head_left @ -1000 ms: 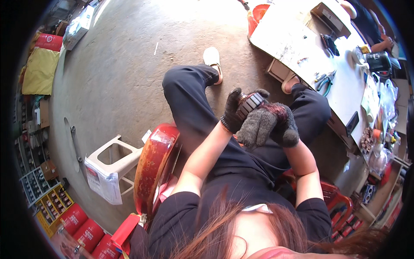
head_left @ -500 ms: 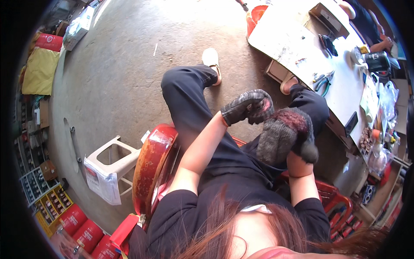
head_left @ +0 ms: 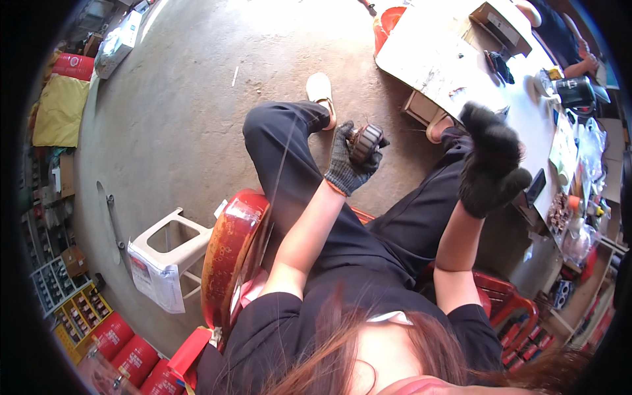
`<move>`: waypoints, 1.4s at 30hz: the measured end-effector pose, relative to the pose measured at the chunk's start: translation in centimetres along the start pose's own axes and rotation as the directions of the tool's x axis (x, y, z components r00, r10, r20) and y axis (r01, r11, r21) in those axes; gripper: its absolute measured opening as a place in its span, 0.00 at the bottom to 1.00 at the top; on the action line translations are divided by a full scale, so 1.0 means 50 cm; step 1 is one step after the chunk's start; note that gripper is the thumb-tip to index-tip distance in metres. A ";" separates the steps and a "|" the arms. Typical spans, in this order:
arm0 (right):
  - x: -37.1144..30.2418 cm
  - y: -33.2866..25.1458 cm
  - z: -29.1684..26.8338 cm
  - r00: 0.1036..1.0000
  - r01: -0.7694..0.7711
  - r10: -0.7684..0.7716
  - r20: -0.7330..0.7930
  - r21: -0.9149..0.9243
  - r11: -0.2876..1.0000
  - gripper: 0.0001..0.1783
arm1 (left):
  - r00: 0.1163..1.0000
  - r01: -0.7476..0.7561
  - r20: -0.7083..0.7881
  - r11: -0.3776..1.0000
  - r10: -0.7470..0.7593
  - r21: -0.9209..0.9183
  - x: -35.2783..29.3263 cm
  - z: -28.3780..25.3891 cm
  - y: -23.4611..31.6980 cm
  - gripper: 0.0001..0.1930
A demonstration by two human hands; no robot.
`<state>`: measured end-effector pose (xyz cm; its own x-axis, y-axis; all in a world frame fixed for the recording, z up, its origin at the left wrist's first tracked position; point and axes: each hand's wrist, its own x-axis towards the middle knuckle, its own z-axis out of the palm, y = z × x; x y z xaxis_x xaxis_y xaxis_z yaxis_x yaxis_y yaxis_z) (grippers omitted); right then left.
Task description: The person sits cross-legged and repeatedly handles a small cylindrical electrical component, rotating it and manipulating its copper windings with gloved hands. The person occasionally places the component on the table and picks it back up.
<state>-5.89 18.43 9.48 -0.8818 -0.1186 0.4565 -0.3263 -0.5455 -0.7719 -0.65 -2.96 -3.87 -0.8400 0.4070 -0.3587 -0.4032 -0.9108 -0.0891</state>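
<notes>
A motor armature (head_left: 367, 143), a ridged grey metal cylinder with coppery winding at its end, sits in my left hand (head_left: 352, 161). The gloved fingers of that hand are wrapped round it, above the gap between my knees. My right hand (head_left: 490, 164), in a dark glove, is over the near edge of the white table (head_left: 434, 49). It is smeared by motion and its fingers cannot be read clearly. The spot on the table where pliers lay is mostly behind this hand. A thin pale strand (head_left: 288, 148) runs across my left thigh.
On the table stand an open cardboard box (head_left: 501, 29), a dark mug (head_left: 574, 93) and several plastic bags (head_left: 591, 148). Another person's arm (head_left: 579, 66) is at the far right. A beige stool (head_left: 172, 237) and red chair (head_left: 237, 250) stand to my left.
My hands have moved apart. The left turned and came left, showing the armature; the right swung up and right to the table, covering the pliers.
</notes>
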 end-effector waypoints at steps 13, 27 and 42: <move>-0.037 0.070 0.073 0.263 0.044 0.876 0.405 -0.912 0.408 0.28 | 0.943 -0.331 0.257 0.573 0.210 0.749 -0.123 0.158 0.091 0.25; -0.047 0.064 0.019 0.351 -0.432 0.648 0.676 -0.498 0.752 0.30 | 0.976 -0.097 0.218 0.855 -0.019 0.509 -0.027 0.006 0.020 0.22; 0.039 0.006 0.036 0.898 -0.418 0.240 0.368 0.545 0.727 0.46 | 1.000 -0.009 0.010 0.996 0.008 0.093 -0.017 -0.056 -0.017 0.31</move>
<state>-7.08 16.55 10.91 -0.7453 -0.5426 0.3873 0.3165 -0.7993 -0.5108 1.44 -2.75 -6.10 -0.8469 0.4001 -0.3504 -0.4275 -0.9040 0.0010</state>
